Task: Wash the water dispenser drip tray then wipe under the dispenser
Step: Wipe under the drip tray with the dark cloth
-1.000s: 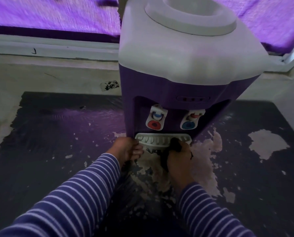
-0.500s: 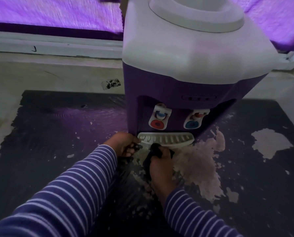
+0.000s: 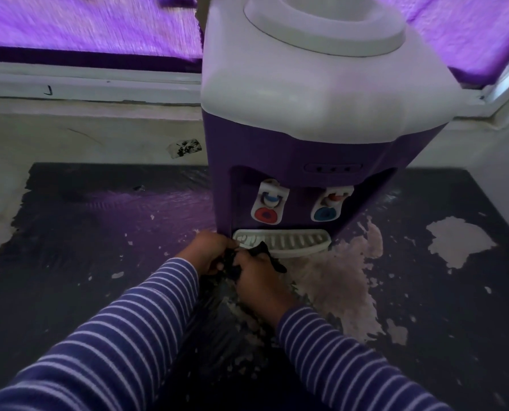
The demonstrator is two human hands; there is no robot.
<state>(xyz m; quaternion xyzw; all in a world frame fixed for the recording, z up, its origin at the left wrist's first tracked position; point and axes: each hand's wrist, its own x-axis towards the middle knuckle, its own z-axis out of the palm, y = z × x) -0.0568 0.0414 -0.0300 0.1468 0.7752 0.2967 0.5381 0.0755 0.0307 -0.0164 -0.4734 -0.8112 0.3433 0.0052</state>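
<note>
A purple and white water dispenser (image 3: 312, 114) stands on a dark, peeling counter top (image 3: 99, 238). Its white slotted drip tray (image 3: 294, 241) sits in place at the foot, under the red tap (image 3: 266, 213) and the blue tap (image 3: 324, 213). My right hand (image 3: 259, 280) grips a black cloth (image 3: 262, 252) pressed against the tray's front left edge. My left hand (image 3: 208, 250) is closed on the same cloth just left of the tray. Both sleeves are striped purple and white.
A pale wall and a window ledge (image 3: 84, 84) run behind the dispenser, with a purple curtain (image 3: 93, 28) above. The counter's dark covering has flaked off in pale patches (image 3: 460, 241) to the right and in front of the dispenser.
My right hand has slid the cloth leftward along the tray's front edge, from the right of centre to the left corner. It now meets my left hand, which now also grips the cloth.
</note>
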